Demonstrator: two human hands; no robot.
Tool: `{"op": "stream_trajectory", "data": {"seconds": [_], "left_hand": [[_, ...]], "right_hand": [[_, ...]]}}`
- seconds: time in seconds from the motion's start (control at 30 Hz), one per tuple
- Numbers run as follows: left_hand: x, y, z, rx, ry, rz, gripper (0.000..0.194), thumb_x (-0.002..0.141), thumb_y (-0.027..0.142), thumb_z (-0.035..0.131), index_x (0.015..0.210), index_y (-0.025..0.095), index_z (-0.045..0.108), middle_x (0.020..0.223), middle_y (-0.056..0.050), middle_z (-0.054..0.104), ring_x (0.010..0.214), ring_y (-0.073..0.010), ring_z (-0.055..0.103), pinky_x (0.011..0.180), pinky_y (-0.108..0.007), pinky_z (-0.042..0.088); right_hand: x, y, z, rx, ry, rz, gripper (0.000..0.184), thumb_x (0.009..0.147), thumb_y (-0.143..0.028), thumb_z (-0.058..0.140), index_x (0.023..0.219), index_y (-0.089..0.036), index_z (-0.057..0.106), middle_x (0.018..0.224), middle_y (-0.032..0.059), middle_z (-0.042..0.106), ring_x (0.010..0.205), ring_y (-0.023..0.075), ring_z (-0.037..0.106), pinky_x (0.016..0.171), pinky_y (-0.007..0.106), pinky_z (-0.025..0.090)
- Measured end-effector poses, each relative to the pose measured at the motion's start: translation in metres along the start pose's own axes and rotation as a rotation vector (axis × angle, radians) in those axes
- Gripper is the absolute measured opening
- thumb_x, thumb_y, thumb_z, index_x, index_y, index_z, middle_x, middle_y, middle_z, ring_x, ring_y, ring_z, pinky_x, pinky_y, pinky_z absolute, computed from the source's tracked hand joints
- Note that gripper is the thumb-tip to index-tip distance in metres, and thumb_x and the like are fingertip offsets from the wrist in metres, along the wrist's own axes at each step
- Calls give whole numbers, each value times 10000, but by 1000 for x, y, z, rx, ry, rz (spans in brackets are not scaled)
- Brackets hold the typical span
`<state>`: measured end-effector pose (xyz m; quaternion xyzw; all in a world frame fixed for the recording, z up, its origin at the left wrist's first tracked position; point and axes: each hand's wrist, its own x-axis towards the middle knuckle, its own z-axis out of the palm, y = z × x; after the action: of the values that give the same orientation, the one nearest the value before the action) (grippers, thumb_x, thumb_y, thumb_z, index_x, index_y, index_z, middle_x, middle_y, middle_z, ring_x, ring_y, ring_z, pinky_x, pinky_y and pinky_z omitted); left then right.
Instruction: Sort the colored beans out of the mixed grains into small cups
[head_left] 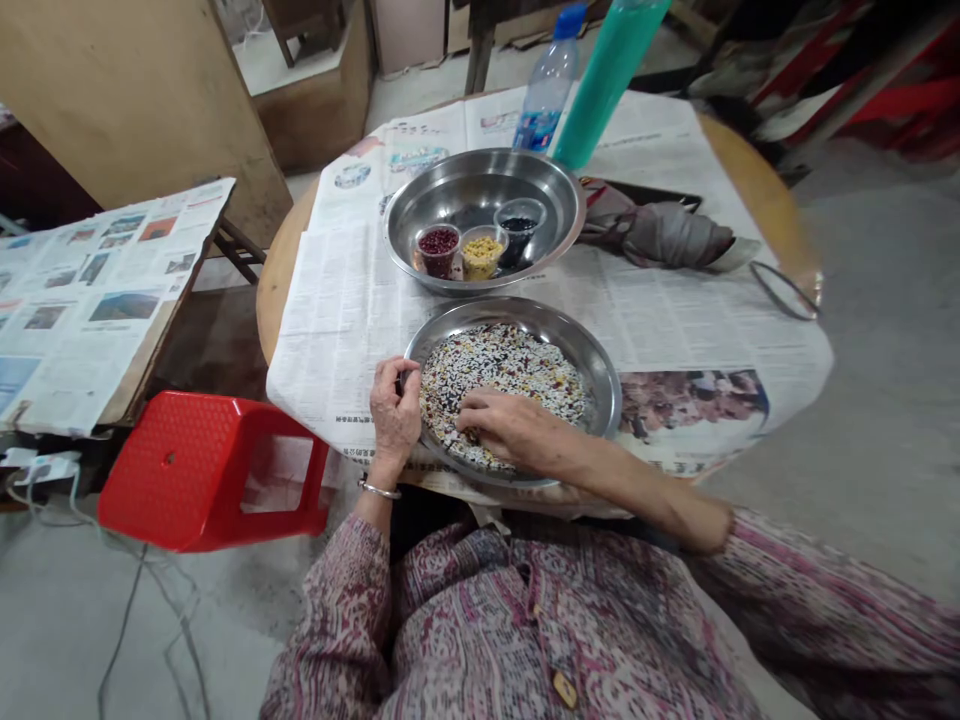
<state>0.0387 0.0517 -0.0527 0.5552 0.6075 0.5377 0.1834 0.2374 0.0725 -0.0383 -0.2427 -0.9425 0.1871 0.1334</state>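
Two hands [394,415] [510,430] at mixed grains [502,385] (probably).

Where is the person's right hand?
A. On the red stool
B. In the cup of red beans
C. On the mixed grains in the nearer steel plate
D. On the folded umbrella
C: the right hand lies on the mixed grains in the nearer steel plate.
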Motion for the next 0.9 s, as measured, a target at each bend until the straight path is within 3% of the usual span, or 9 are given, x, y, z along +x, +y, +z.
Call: {"op": "stream_trajectory", "data": {"seconds": [0.07,0.17,0.33,0.4,0.5,0.6,0.67,0.8,0.9], "left_hand": [[0,-1,0,-5,-1,3,88,930,180,544,917,205,627,967,-29,628,967,-176,594,910,-322,471],[1,-1,1,-13,2,9,87,928,174,548,913,205,628,962,-29,629,964,-175,595,909,-318,472],[1,-1,1,-3,0,3,91,921,164,548,908,204,629,959,-27,628,957,-172,600,908,-314,478],[1,-1,1,12,-1,-1,91,925,170,546,912,205,629,966,-27,631,962,-172,601,913,-315,477],[0,0,0,16,2,2,93,926,168,545,911,203,631,956,-25,629,944,-169,598,894,-309,474],[0,0,0,16,5,7,96,922,161,548,910,204,633,946,-21,627,927,-165,597,883,-307,478],[0,-1,1,23,12,10,100,920,153,551,908,207,634,958,-23,628,945,-166,599,893,-311,485],[-2,-1,2,23,63,-9,86,908,146,576,899,206,636,1103,-60,598,1055,-184,593,820,-295,517],[-3,4,-2,124,137,79,64,895,144,612,910,205,624,1160,-80,565,1124,-213,569,855,-333,531]], "right_hand": [[-12,15,-7,-54,33,84,273,859,-51,482,928,-216,687,919,70,660,844,200,599,731,325,512],[-23,40,-19,-146,218,221,317,874,-69,456,996,-218,709,1006,87,685,934,226,612,835,372,525],[-12,48,-19,-242,363,405,279,925,-331,576,1142,-198,691,1090,123,668,1050,300,578,895,465,519],[-2,37,-14,-196,313,376,259,918,-352,599,1112,-210,694,1076,119,659,1044,287,580,873,434,521],[7,18,-9,-62,159,264,160,904,-195,553,971,-218,696,974,80,661,923,219,615,801,349,516],[2,7,-14,56,36,183,213,854,-93,523,887,-227,686,882,34,681,792,172,632,735,309,505],[-9,9,-20,83,82,154,222,857,-106,530,919,-240,695,916,28,711,837,179,656,768,320,518],[-38,24,-31,-44,329,187,239,897,-159,528,1031,-225,714,1085,79,732,1019,237,659,885,401,537],[-55,30,-29,-127,382,222,223,923,-187,527,1038,-197,719,1036,94,744,957,250,668,849,417,549]]}}
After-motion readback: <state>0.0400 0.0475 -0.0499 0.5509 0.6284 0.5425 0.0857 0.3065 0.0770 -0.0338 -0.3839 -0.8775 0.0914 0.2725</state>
